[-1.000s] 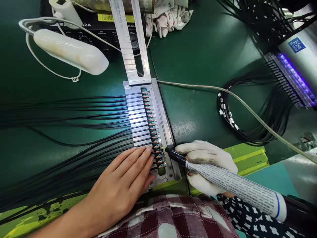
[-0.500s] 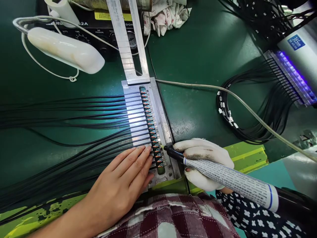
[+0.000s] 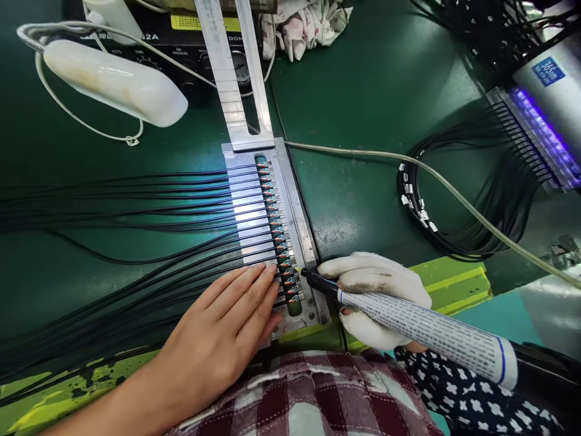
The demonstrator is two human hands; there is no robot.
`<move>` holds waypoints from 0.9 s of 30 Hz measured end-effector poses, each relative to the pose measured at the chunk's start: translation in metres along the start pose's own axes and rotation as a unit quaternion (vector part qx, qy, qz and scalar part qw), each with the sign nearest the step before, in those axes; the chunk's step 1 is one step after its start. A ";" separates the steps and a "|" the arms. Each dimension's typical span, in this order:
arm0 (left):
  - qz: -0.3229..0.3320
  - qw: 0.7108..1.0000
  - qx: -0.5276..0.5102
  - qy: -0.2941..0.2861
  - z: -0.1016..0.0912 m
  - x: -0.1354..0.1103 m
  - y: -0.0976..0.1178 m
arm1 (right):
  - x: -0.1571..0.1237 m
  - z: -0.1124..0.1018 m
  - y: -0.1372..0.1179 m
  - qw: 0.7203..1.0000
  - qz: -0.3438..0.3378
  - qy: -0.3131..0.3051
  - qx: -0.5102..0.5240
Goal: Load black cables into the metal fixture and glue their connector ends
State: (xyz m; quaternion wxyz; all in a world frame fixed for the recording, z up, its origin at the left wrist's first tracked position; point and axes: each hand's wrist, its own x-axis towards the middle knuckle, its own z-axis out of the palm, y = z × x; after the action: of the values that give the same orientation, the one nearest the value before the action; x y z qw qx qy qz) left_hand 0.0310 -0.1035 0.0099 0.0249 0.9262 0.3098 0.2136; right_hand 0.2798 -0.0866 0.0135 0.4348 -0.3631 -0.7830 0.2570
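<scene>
My bare left hand point(image 3: 227, 324) lies flat with its fingers stretched out, over the lower black cables point(image 3: 181, 257) and the near left part of a metal fixture point(image 3: 297, 227). Small connectors point(image 3: 278, 215) with coloured wires sit in a row along the fixture's slot, one on each cable end. In a white glove, my right hand point(image 3: 376, 290) is closed around a glue syringe point(image 3: 422, 324) with a black nose and a white printed label. Its tip points left, right beside the lower connectors; I cannot tell whether it touches one.
A raised metal frame point(image 3: 222, 79) stands at the fixture's far end. Behind it is a black control box point(image 3: 190, 66), with a white lamp head point(image 3: 118, 82) to the left. Rightward, a pale hose point(image 3: 363, 152) crosses near coiled cables point(image 3: 408, 200) and a purple-lit 365nm unit point(image 3: 544, 136).
The view has shifted slightly, so the lamp and fixture sit a little higher in the picture. Both hands keep nearly the same places, the syringe tip now beside a connector slightly nearer me.
</scene>
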 end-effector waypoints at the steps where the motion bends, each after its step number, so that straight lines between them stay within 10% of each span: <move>1: -0.001 1.000 0.002 0.000 0.000 0.000 0.000 | -0.001 0.000 0.000 1.000 0.001 0.004 0.002; 27: 0.000 1.000 -0.006 0.001 0.001 0.000 0.000 | -0.001 0.000 0.004 0.999 0.030 -0.008 0.019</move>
State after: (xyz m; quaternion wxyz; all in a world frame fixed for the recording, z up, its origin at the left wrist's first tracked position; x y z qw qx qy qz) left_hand 0.0316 -0.1035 0.0095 0.0305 0.9257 0.3087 0.2162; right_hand 0.2816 -0.0852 0.0107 0.4271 -0.3760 -0.7703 0.2877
